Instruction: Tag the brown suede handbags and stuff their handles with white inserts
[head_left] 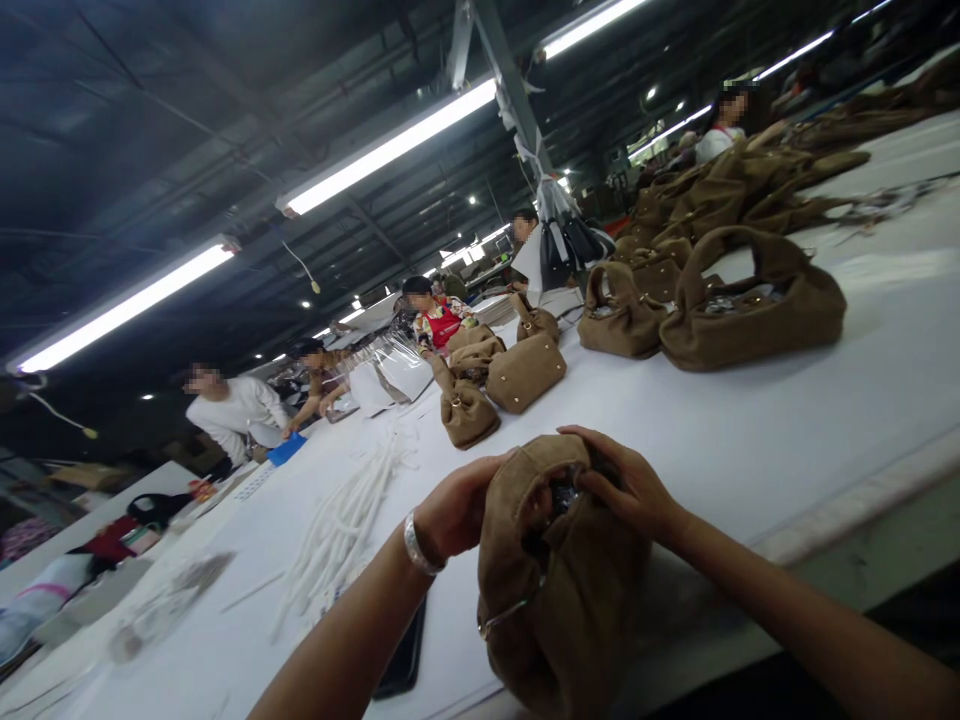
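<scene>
A brown suede-like handbag [570, 600] stands at the front edge of the white table, its mouth partly open with something dark and shiny inside. On its left side my left hand [461, 505], with a silver bracelet at the wrist, is closed around the bag's handle edge; its fingertips are hidden behind the bag. My right hand [634, 490] grips the upper right rim, thumb at the opening and fingers over the outside. A metal ring shows low on the bag's left side. Under my left forearm lies a dark phone-like object [401, 655].
Several finished-looking brown handbags [750, 310] stand farther back, with a heap of brown bags [720, 195] behind them. White cords [345, 520] lie left on the table [442, 640]. Across it, several people work, one in a white top [240, 410]. A post [510, 80] rises behind.
</scene>
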